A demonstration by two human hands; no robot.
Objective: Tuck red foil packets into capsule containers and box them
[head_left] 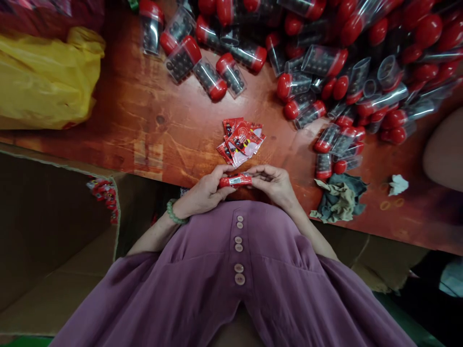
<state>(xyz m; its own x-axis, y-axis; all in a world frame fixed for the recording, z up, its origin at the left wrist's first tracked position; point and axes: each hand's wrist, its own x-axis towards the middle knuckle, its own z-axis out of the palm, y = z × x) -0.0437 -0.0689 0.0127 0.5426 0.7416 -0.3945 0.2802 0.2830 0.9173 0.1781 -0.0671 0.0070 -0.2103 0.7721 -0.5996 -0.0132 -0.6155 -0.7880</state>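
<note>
Both hands grip one small tube wrapped in a red label (236, 180), held level just in front of the table's front edge. My left hand (210, 190), with a green bead bracelet on its wrist, pinches the tube's left end. Closed on the right end is my right hand (273, 185). A white barcode patch faces up on the label. Just beyond the fingers lies a small fanned pile of red printed cards or labels (244, 140) on the wooden table.
Clear tubes with red caps and dark beads (323, 60) heap across the back right, with several more (210, 79) at back centre. A yellow plastic bag (47, 79) is at left, crumpled cloth (340, 197) at right. A cardboard box (58, 217) stands below the left edge.
</note>
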